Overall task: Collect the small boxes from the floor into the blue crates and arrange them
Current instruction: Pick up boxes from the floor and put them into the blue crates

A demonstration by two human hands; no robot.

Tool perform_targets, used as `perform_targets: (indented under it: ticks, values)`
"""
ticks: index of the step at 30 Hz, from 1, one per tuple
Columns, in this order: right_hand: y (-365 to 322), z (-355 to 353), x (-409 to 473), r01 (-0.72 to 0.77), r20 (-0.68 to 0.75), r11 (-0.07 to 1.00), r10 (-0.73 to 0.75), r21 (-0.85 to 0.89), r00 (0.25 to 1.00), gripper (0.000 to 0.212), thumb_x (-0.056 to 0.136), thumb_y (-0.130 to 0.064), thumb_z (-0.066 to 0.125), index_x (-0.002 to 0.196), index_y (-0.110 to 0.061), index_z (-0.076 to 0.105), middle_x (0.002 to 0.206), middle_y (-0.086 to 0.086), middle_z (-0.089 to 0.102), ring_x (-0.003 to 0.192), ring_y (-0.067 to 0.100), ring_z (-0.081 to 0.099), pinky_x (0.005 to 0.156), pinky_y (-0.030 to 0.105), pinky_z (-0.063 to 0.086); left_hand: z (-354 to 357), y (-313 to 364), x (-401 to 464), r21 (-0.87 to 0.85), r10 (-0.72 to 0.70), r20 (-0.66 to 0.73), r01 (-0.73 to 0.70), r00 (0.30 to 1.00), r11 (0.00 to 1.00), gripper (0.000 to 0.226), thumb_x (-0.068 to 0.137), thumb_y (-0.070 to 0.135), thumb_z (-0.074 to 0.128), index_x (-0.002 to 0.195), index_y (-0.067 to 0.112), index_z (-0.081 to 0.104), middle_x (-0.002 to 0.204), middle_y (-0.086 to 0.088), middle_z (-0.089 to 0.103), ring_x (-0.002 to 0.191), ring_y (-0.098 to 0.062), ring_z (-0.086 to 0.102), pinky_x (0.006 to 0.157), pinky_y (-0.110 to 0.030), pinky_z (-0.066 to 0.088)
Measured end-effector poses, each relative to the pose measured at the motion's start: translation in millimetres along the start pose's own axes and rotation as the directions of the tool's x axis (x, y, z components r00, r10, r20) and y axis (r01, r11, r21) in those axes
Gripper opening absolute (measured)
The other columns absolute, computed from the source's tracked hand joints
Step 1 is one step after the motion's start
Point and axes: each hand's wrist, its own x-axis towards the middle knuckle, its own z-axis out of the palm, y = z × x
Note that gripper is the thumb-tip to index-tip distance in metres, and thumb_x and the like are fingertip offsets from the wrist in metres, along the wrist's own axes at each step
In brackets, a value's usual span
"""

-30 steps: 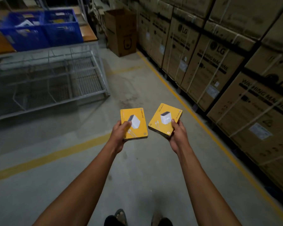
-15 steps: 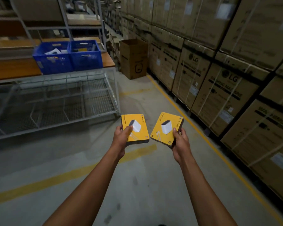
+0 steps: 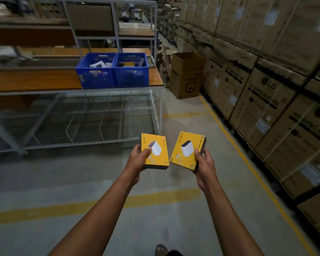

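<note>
Two yellow boxes, left box (image 3: 156, 152) gripped by left hand (image 3: 137, 161), right box (image 3: 187, 150) by right hand (image 3: 205, 163).

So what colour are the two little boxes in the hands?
Yellow, each with a white charger pictured: left box, right box. Head view.

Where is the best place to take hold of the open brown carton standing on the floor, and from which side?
Probably by the top rim of the brown carton, coming from above: its flaps are open and it stands upright. The left hand and right hand each hold a yellow box, so these must first go down.
</note>
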Motion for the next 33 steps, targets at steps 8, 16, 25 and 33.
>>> perform_targets:
  ticks: [8, 16, 25, 33]
  values:
    - [-30, 84, 132, -0.048, 0.109, 0.998, 0.053, -0.044, 0.993, 0.028, 0.103, -0.026, 0.064, 0.128, -0.014, 0.062, 0.119, 0.01, 0.076, 0.105, 0.029, 0.074, 0.082, 0.046, 0.062, -7, 67, 116, -0.067, 0.063, -0.132, -0.072, 0.989, 0.995, 0.028, 0.099, 0.022, 0.069, 0.126, 0.02, 0.064, 0.117, -0.008, 0.075, 0.084, -0.016, 0.074, 0.063, -0.033, 0.059]
    - [-41, 174, 247, -0.076, 0.182, 0.994, 0.09, -0.083, 0.979, 0.031, 0.103, -0.028, 0.065, 0.131, -0.016, 0.061, 0.12, 0.006, 0.076, 0.099, 0.022, 0.074, 0.082, 0.046, 0.063, -23, 110, 224, -0.106, 0.083, -0.195, -0.105, 0.977, 0.989, 0.025, 0.099, 0.024, 0.068, 0.124, 0.023, 0.064, 0.103, 0.0, 0.076, 0.076, -0.01, 0.074, 0.06, -0.03, 0.058]
    - [-28, 294, 407, -0.048, 0.19, 0.988, 0.076, -0.146, 0.979, 0.05, 0.102, -0.033, 0.066, 0.146, -0.016, 0.05, 0.121, 0.005, 0.075, 0.097, 0.021, 0.078, 0.083, 0.047, 0.065, -63, 164, 402, -0.126, 0.085, -0.194, -0.111, 0.977, 0.986, 0.032, 0.1, 0.025, 0.068, 0.131, 0.024, 0.061, 0.109, -0.005, 0.076, 0.079, -0.015, 0.074, 0.055, -0.029, 0.057]
    - [-44, 413, 550, -0.015, 0.086, 0.988, 0.029, -0.151, 0.996, 0.044, 0.1, -0.029, 0.068, 0.141, -0.016, 0.055, 0.12, 0.009, 0.075, 0.098, 0.024, 0.077, 0.076, 0.043, 0.065, -102, 260, 575, -0.118, 0.105, -0.132, -0.121, 0.986, 0.986, 0.039, 0.101, 0.022, 0.066, 0.139, 0.021, 0.056, 0.121, -0.011, 0.073, 0.095, -0.026, 0.073, 0.067, -0.037, 0.062]
